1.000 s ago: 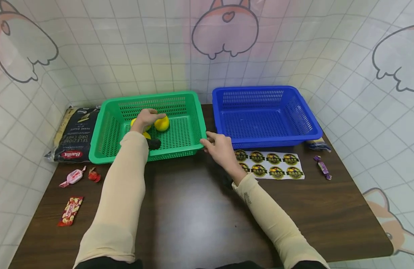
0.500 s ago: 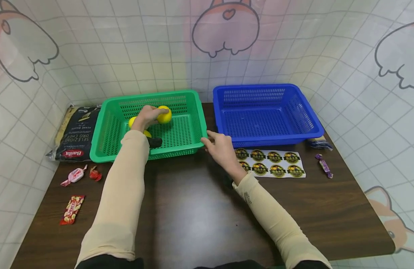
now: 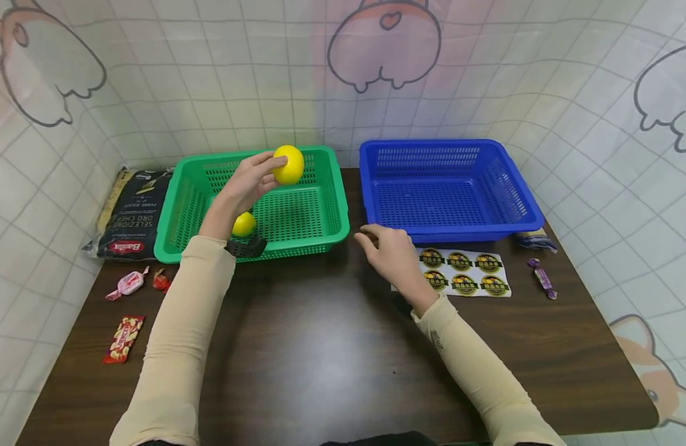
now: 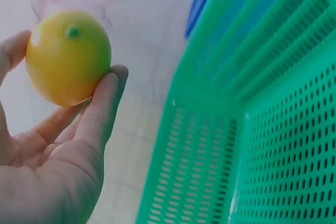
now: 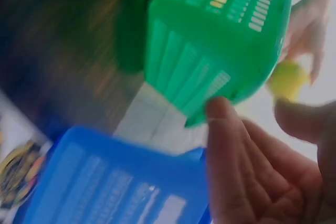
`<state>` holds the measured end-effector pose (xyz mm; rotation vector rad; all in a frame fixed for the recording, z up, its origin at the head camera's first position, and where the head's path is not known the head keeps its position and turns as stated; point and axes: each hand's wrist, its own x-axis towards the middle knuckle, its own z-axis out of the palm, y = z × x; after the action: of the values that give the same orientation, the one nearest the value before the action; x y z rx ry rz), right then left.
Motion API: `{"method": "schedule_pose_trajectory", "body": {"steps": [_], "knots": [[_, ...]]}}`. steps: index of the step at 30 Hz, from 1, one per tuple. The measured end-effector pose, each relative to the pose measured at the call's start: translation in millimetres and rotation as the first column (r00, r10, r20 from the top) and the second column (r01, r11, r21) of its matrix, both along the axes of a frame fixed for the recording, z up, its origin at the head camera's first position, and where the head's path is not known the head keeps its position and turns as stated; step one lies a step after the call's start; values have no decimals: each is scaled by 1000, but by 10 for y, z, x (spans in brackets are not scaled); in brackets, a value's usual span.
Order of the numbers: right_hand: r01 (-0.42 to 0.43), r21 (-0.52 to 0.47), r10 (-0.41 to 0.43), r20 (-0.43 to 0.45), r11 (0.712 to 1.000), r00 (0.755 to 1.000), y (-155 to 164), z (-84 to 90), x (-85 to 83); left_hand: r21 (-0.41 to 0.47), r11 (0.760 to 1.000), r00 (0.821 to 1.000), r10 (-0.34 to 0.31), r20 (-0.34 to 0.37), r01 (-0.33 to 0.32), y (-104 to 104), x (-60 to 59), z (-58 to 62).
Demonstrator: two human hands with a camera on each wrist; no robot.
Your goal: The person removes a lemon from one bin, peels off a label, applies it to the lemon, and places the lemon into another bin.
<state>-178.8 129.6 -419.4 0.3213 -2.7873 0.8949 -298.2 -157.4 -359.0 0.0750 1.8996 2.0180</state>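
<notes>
Left grip [image 3: 248, 183] pinching lemon [image 3: 288, 165], right [image 3: 395, 257] loose

a round yellow lemon [image 3: 289, 165] with a small green stem dot, whole and smooth, is held up in fingertips above the green basket [image 3: 326, 210]; a second lemon [image 3: 243, 223] lies inside it.

A dark brown wooden table [image 3: 331, 359] stood in a corner, closed in on three sides by a white quilted wall covering [image 3: 220, 93] marked in a grid of squares. Cartoon corgi drawings [image 3: 384, 46] in grey outline with pink and orange patches were printed on it. Soft, even light fell from above, leaving a dull sheen on the tabletop's middle.
</notes>
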Motion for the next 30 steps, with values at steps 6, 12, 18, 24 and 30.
{"method": "schedule_pose_trajectory", "body": {"steps": [6, 12, 18, 24, 30], "knots": [[31, 121, -41, 85, 992, 995, 395, -118, 110, 53, 992, 989, -111, -97, 117, 73, 429, 29], [109, 227, -146, 154, 968, 977, 743, -287, 94, 112, 966, 967, -216, -137, 232, 252, 893, -88], [113, 288, -194, 270, 951, 943, 907, -378, -6, 141, 928, 938, -336, -91, 346, 497, 1330, -433], [76, 332, -191, 329, 940, 925, 910, -395, -101, 150, 912, 921, -389, 24, 381, 791, 1505, -893], [52, 331, -190, 398, 942, 897, 878, -384, -123, 142, 929, 927, -358, 110, 341, 948, 1570, -1127]]}}
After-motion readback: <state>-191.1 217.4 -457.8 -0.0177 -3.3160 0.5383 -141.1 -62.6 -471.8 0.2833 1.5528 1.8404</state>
